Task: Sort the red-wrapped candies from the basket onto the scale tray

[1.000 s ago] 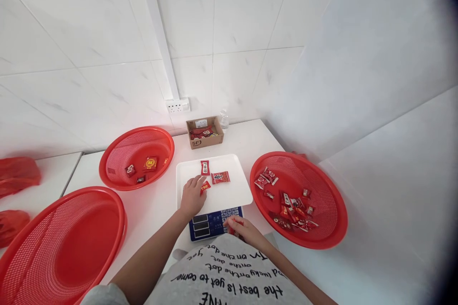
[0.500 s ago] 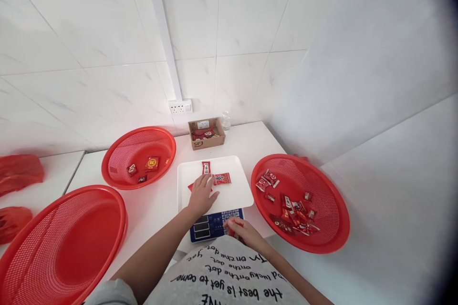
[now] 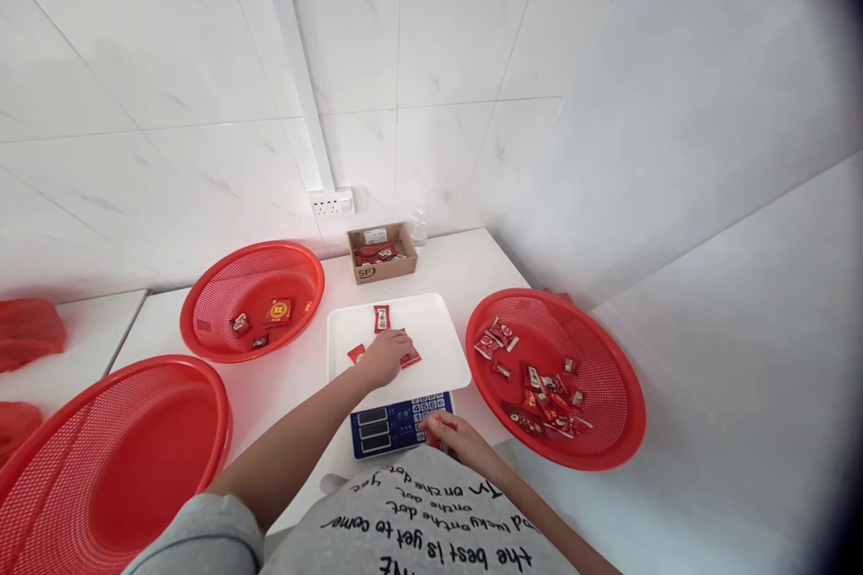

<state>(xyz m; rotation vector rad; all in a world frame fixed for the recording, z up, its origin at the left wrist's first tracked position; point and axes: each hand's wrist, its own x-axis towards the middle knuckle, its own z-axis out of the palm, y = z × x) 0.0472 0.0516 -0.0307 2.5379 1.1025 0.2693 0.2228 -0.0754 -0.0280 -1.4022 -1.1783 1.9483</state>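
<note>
Since the earlier frame, left hand (image 3: 386, 356) has been shifted rightward across the white scale tray (image 3: 441, 350) and is now laid over the wide red packet (image 3: 408, 358). Small red packet (image 3: 355, 353) is left just beside its wrist; upright packet (image 3: 381, 318) lies just beyond the fingertips. Fingers are loosely curled, palm down, forearm stretched forward; whether the packet is actually gripped cannot be told. Right hand (image 3: 453, 438) is held closed on something red near the scale keypad (image 3: 431, 404), close to the body. For a clean step, the packet should be pinched by its edges and the tray not pressed. Right basket (image 3: 610, 377) sits beyond the right hand.
</note>
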